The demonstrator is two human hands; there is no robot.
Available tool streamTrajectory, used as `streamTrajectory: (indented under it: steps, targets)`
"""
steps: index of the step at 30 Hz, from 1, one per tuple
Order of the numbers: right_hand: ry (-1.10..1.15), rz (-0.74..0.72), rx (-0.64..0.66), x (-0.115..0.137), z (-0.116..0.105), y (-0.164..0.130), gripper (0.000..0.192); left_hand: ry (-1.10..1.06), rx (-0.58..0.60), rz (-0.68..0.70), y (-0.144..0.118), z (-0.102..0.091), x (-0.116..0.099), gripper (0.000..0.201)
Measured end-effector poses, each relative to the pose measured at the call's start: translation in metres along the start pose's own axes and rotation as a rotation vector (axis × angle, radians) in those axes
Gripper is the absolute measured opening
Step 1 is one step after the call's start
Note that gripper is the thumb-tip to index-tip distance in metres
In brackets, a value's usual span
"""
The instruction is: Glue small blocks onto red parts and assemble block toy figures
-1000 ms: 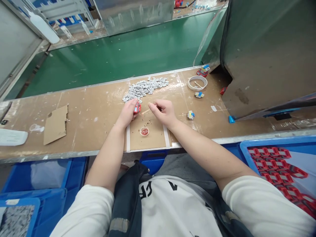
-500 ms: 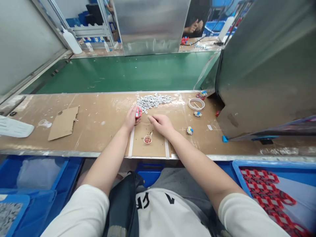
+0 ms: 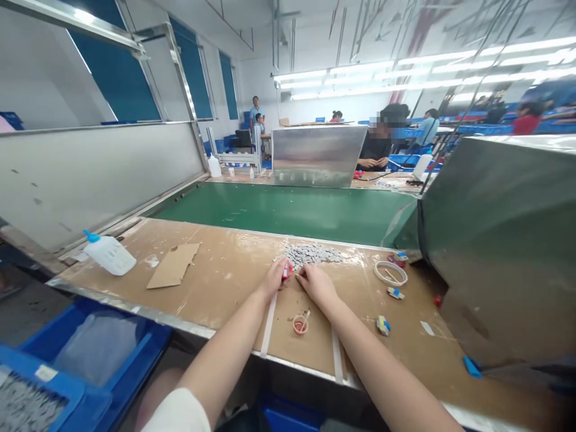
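While left hand (image 3: 273,279) grips red part (image 3: 286,270) upright, right hand (image 3: 317,284) grip unclear.

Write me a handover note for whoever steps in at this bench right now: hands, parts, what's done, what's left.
Left hand: pinching a small red part, resting on the bench.
Right hand: fingertips at the near edge of the pile of small grey pieces; whether it grips one is unclear.
Small cup with a stick in it stands just in front of the hands.
Done: a few red-and-blue and yellow-and-blue parts lie to the right, near the tape ring.
Left: most grey pieces remain piled.
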State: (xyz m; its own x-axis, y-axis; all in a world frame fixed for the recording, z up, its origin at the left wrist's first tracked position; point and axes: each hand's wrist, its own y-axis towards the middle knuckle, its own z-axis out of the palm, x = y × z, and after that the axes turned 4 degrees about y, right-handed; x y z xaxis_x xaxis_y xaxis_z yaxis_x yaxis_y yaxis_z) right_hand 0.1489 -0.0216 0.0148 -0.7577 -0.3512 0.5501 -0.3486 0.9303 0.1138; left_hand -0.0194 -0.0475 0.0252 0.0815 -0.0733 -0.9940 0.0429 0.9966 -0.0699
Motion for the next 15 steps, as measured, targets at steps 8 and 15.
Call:
streamTrajectory:
  steps: [8,15]
  targets:
    - [0.586,-0.073,-0.151,-0.023,0.013,-0.005,0.018,-0.093,0.217,0.031,0.002,0.001,0.01,0.068]
    - [0.925,-0.004,-0.077,-0.014,0.01,0.0,0.029,-0.176,0.216,0.184,0.008,0.005,0.013,0.062]
